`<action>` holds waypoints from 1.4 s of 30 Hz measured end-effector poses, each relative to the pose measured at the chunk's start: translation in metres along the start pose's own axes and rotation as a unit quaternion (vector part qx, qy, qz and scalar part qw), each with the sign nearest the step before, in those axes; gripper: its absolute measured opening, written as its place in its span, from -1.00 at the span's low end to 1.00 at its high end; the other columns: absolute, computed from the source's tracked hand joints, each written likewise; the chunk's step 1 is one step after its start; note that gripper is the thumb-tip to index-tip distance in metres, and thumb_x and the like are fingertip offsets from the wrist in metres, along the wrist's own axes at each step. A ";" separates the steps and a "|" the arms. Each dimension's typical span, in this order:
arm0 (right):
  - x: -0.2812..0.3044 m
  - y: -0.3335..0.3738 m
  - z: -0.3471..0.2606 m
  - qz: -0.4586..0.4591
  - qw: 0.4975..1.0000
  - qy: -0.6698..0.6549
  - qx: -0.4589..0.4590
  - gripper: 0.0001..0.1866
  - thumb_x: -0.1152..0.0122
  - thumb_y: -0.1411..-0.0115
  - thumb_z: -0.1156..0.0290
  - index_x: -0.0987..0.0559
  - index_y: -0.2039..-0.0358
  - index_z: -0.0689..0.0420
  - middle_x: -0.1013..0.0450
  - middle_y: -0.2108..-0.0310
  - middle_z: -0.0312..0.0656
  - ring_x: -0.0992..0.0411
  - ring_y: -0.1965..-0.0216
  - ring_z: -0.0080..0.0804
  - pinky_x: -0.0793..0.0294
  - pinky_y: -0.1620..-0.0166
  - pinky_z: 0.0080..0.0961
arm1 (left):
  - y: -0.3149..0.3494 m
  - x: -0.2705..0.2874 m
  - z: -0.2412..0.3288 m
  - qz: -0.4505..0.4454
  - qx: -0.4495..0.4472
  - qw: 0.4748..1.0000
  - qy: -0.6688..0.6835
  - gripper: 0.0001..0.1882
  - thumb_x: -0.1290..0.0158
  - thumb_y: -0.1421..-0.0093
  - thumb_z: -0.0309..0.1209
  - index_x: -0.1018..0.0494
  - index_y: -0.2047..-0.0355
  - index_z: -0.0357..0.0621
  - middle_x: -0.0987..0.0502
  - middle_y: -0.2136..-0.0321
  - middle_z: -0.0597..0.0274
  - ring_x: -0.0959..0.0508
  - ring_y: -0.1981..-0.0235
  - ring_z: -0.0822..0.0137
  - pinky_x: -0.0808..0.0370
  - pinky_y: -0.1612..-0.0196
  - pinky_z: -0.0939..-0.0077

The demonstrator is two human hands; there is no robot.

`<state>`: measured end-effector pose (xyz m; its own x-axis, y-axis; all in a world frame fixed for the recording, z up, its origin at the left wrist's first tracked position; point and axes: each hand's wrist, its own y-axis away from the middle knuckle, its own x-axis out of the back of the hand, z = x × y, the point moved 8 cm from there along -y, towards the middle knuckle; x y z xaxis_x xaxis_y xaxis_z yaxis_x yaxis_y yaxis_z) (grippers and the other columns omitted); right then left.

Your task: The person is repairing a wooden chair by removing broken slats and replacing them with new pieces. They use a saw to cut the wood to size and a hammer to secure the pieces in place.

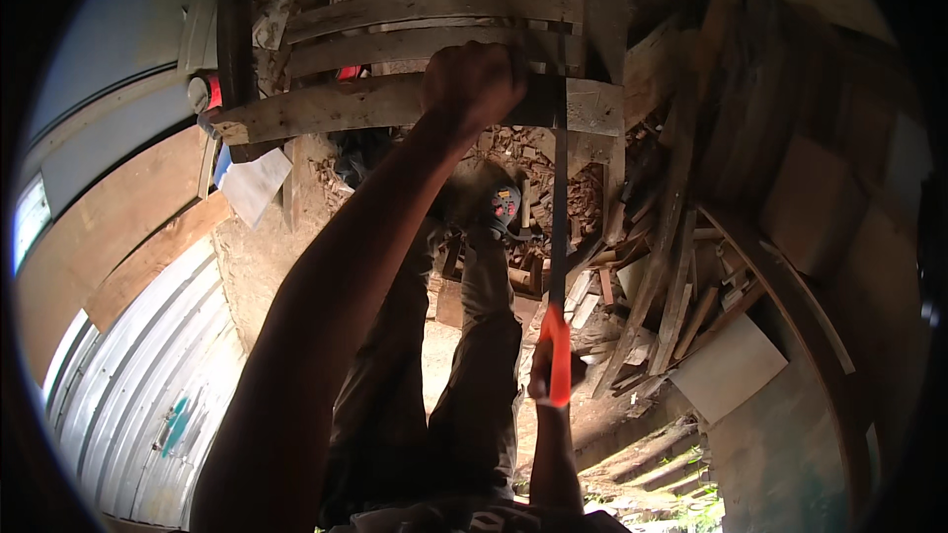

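My right hand (539,371) is closed round the orange handle of a handsaw (560,355). Its long, narrow blade runs away from me and crosses a wooden plank (341,107) near that board's right end. To the left of the blade, my left hand (472,82) grips the same plank with its fingers curled over it; the fingertips are hidden. The plank lies crosswise on a rough wooden frame, nearest me, with two more slats (425,8) parallel behind it.
Wood scraps (583,202) and chips litter the ground below the frame, near my shoe (504,205). Long boards (657,266) lean in a pile at the right, by a pale flat panel (731,367). Corrugated metal sheet (148,385) stands at the left.
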<state>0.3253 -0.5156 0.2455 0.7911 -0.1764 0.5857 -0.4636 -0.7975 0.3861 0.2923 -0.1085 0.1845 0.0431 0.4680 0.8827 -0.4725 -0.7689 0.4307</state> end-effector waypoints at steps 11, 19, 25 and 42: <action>-0.008 -0.011 -0.024 0.047 0.993 -0.092 0.058 -0.92 -0.27 -0.01 0.57 -0.52 0.55 0.17 -0.39 0.69 -0.19 -0.41 0.68 -0.42 -0.34 0.58 -0.47 | -0.005 0.000 -0.004 0.031 0.006 0.999 0.044 -0.53 0.20 -0.36 -0.10 -0.61 0.33 -0.15 -0.64 0.37 -0.16 -0.68 0.29 -0.08 -0.61 0.23 0.05; -0.002 -0.172 -0.091 0.120 0.963 -0.210 0.117 -0.94 -0.21 0.03 0.61 -0.53 0.57 0.17 -0.32 0.72 -0.19 -0.40 0.65 -0.50 -0.32 0.56 -0.54 | -0.012 -0.001 0.009 0.029 -0.024 0.999 -0.011 -0.48 0.24 -0.37 -0.11 -0.61 0.44 -0.18 -0.64 0.39 -0.17 -0.68 0.29 -0.08 -0.61 0.19 0.03; 0.003 0.002 -0.029 0.073 0.979 -0.142 0.128 -0.69 -0.15 -0.29 0.48 -0.57 -0.01 0.32 -0.48 0.65 -0.25 -0.33 0.72 -0.64 -0.21 0.65 -0.61 | -0.002 0.008 -0.004 0.066 0.032 0.995 0.070 -0.42 0.26 -0.38 -0.08 -0.62 0.52 -0.17 -0.64 0.45 -0.13 -0.67 0.33 -0.11 -0.61 0.16 0.06; -0.004 -0.036 -0.003 0.108 0.984 -0.130 0.055 -0.83 -0.22 -0.17 0.41 -0.51 0.43 0.27 -0.43 0.60 -0.20 -0.38 0.66 -0.47 -0.32 0.53 -0.53 | 0.004 0.010 0.000 0.038 0.021 0.997 0.058 -0.56 0.20 -0.32 -0.16 -0.62 0.42 -0.09 -0.64 0.51 -0.02 -0.68 0.41 -0.06 -0.63 0.26 0.06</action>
<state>0.3375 -0.4846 0.2318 0.7605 -0.4796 0.4377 -0.5978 -0.7803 0.1838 0.2913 -0.1069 0.1947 -0.0940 0.4536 0.8862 -0.4339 -0.8199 0.3736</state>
